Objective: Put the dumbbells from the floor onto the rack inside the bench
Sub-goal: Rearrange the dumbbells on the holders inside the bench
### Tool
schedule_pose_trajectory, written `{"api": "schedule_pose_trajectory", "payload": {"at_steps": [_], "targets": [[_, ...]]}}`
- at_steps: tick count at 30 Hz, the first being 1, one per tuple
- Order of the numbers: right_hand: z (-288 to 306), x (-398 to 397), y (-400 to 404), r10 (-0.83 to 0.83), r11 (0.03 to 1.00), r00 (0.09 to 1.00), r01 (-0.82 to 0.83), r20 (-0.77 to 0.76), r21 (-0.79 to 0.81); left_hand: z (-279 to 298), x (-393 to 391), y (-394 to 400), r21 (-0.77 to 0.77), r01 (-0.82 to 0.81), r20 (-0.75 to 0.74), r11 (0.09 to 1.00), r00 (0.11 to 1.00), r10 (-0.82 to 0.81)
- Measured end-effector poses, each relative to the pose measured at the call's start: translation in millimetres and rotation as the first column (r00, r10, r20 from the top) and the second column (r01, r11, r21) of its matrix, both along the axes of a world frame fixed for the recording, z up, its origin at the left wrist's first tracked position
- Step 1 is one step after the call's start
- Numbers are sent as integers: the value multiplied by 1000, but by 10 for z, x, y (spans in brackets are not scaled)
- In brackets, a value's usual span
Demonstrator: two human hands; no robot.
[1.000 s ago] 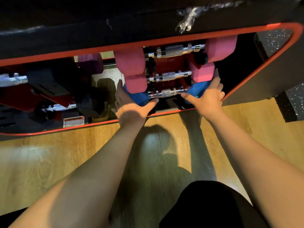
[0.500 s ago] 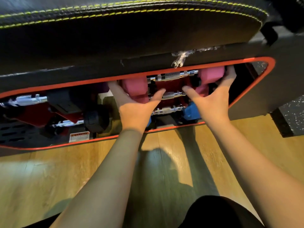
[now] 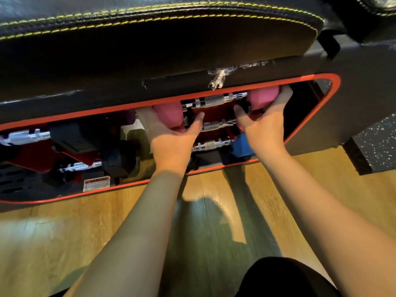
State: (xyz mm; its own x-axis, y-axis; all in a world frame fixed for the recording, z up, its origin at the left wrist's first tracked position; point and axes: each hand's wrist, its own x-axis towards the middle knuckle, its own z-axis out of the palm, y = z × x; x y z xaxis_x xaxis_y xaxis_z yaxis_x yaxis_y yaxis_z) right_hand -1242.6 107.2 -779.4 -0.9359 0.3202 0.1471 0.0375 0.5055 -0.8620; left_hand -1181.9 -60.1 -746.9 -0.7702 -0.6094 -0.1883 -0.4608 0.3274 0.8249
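Note:
Inside the bench's red-rimmed opening (image 3: 310, 125), a red rack (image 3: 216, 113) carries three dumbbells stacked one above another. The top pink dumbbell (image 3: 216, 100) has a knurled chrome handle. My left hand (image 3: 171, 138) grips its left pink head, fingers behind it and thumb on the inner side. My right hand (image 3: 265, 125) grips the right pink head the same way, fingertips reaching its far edge. Below lie a second pink dumbbell (image 3: 216, 125), its heads mostly hidden by my hands, and a blue dumbbell (image 3: 242, 146) on the lowest level.
Left in the opening sit black dumbbells (image 3: 117, 159), a chrome handle (image 3: 25, 136), a purple head (image 3: 128, 115) and a warning label (image 3: 96, 183). The black padded seat (image 3: 150, 39) overhangs above. Wood floor (image 3: 64, 232) lies below me, a speckled mat (image 3: 377, 142) to the right.
Both hands have risen from the blue dumbbell's ends, past the middle one, to the top pink dumbbell's heads. The view has tilted up, showing more of the seat.

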Motion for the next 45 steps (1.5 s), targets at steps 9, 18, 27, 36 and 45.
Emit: {"api": "schedule_pose_trajectory", "payload": {"at_steps": [9,18,27,36,45], "targets": [[-21,0,11,-12,1000,998,12,54,10,-68,-66,-66,-27,89,76,996,993,-87],[-17,218,-21,14,999,988,-7,154,-45,-80,25,-100,182,19,85,983,996,-35],[-186,111,-81,-4,934,956,-101,293,343,-502,54,-131,217,103,106,971,986,-128],[-262,34,-1,109,947,977,-159,185,280,-729,30,-74,195,61,67,979,995,-75],[-289,65,-72,45,957,988,-86,150,278,-898,-155,-198,0,182,131,983,975,-180]]}}
